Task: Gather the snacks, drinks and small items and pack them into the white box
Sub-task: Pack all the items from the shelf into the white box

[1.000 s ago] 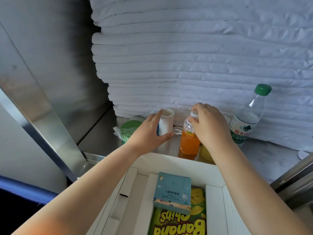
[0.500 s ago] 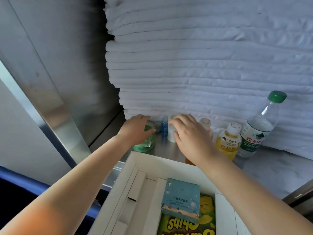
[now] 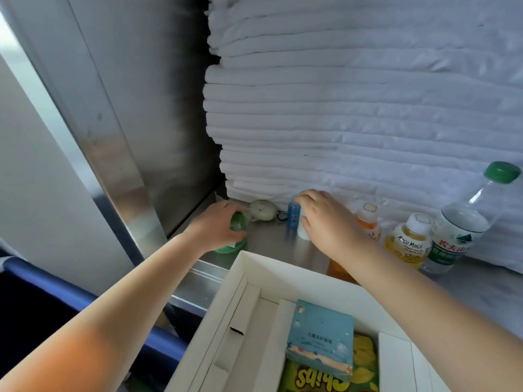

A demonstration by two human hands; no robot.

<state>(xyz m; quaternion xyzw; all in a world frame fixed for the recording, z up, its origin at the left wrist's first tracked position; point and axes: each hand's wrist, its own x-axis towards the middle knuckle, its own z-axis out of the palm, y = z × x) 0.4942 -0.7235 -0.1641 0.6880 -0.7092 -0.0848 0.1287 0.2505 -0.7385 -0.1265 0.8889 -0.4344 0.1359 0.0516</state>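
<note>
**Inspector:** Where are the hands in relation to the white box (image 3: pixel 271 268)?

**Recorder:** Both are past its far wall, over the steel shelf (image 3: pixel 271 241). The left hand (image 3: pixel 218 232) is off the box's far left corner. Its fingers are curled round the green packet (image 3: pixel 230 247), which sits on the shelf. A second ago this hand was at the small white bottle. Half a second ago it had reached the packet, and it remains there.

**Inspector:** And the right hand?

**Recorder:** The right hand (image 3: pixel 325 224) is beyond the middle of the far wall. Its fingers are bent over the top of the small white bottle (image 3: pixel 302 232) with the thumb at the side, grasping it. A second ago this hand was on the cap of the orange drink bottle (image 3: pixel 368 224). That bottle is now released and stands just right of the hand.

**Inspector:** What else is outside the box?

**Recorder:** A blue bottle (image 3: pixel 293 215) stands just left of the white one. A pale round gadget (image 3: pixel 263 213), not seen in the earlier frames, shows between the packet and the blue bottle. Beyond the box's far right corner stand the yellow Mogu Mogu bottle (image 3: pixel 410 241) and the green-capped water bottle (image 3: pixel 464 227). Both are close to the stacked white linen (image 3: pixel 368 108).

**Inspector:** And inside the box?

**Recorder:** Unchanged. A light blue carton (image 3: pixel 322 338) lies on the banana chips bag (image 3: pixel 365 360) toward the near right.
</note>
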